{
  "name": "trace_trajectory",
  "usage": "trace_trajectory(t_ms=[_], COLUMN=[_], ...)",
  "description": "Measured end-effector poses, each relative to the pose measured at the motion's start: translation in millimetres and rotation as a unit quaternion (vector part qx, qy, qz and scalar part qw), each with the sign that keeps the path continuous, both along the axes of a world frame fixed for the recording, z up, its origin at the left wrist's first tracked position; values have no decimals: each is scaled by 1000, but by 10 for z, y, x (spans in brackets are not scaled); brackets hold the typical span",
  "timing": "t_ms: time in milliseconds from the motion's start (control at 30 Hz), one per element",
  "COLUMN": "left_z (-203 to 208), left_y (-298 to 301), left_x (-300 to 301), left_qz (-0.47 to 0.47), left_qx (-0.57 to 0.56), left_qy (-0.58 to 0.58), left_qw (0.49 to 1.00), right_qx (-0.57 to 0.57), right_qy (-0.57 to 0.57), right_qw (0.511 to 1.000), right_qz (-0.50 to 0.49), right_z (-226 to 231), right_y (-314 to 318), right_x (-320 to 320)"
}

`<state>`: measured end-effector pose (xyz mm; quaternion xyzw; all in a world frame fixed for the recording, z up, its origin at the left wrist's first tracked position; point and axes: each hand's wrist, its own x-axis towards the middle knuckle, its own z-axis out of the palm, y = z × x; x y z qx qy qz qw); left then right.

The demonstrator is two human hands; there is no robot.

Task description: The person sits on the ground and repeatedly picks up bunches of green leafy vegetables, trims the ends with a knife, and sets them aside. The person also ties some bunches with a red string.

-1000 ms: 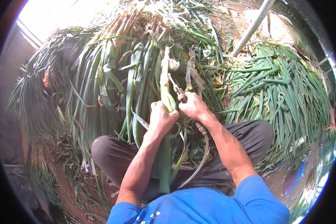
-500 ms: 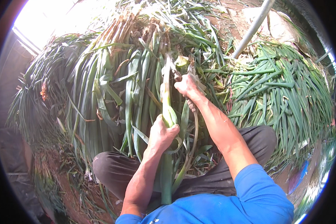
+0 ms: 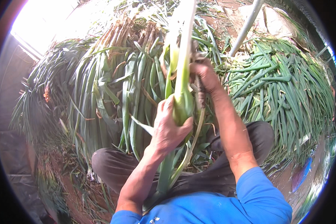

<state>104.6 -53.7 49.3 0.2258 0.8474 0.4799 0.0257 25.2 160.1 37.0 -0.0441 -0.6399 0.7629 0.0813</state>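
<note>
My left hand (image 3: pixel 168 128) is closed around a big green onion (image 3: pixel 182 80), just where its leaves begin. The white stalk rises from my grip toward the upper edge, slightly blurred, while its green leaves hang down over my lap. Beside the stalk on the right, my right hand (image 3: pixel 206 75) is wrapped round the dark grip of a hose nozzle (image 3: pixel 201 95). Its tip is blurred, close to the onion. A thin tan hose (image 3: pixel 193 140) runs from that grip down to my lap.
A large heap of green onions (image 3: pixel 100 89) lies before me, roots away. Another green pile (image 3: pixel 280 86) fills the right side. A grey metal pole (image 3: pixel 246 28) slants at the upper right, near a pale sack (image 3: pixel 274 22). Loose leaves litter the ground (image 3: pixel 76 194) at lower left.
My left hand has moved up and right with the green onion, which stands higher and tilts right. My right hand has shifted right and slightly up with the nozzle.
</note>
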Motion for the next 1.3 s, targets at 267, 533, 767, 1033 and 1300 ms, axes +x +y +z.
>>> trace_trajectory(t_ms=[267, 533, 767, 1033, 1300], left_z=[-407, -1395, -2107, -2119, -1531], left_y=[1185, 1210, 1325, 1304, 916], left_x=[-682, -1895, -2659, -3155, -3253], left_qz=[-115, 72, 119, 78, 91], left_qx=[53, -29, -405, -463, -252], left_qy=[-155, 218, 140, 86, -130], left_qw=[980, 973, 895, 879, 955], right_qx=[205, 91, 137, 120, 155], right_qy=[-167, -160, -130, -142, -137], right_qw=[929, 968, 973, 974, 972], right_qz=[-258, -170, -132, -130, -117], right_z=[50, 281, 141, 24, -104], right_y=[1037, 743, 471, 482, 427], right_x=[510, 1202, 1084, 1038, 1068])
